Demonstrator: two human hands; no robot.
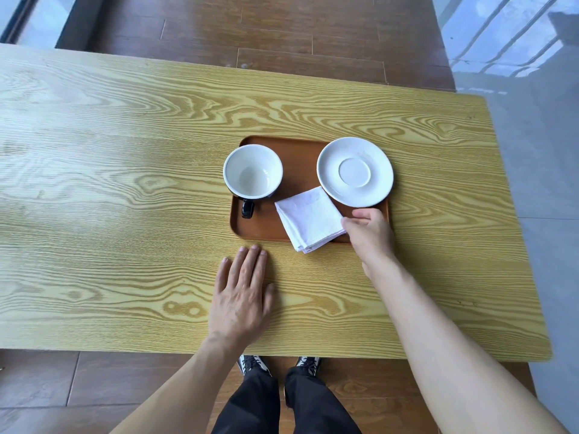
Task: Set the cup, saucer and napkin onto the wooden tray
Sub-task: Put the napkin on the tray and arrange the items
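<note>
Head view: napkin (310,219) touches right hand (369,233) fingers (351,221) on tray (260,228).

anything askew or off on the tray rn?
Napkin lies turned diagonal, its near corner sticking out over the wooden tray front edge, right hand at its right corner. Saucer overhangs the tray's right side. Cup upright, empty. No spills or damage.
</note>
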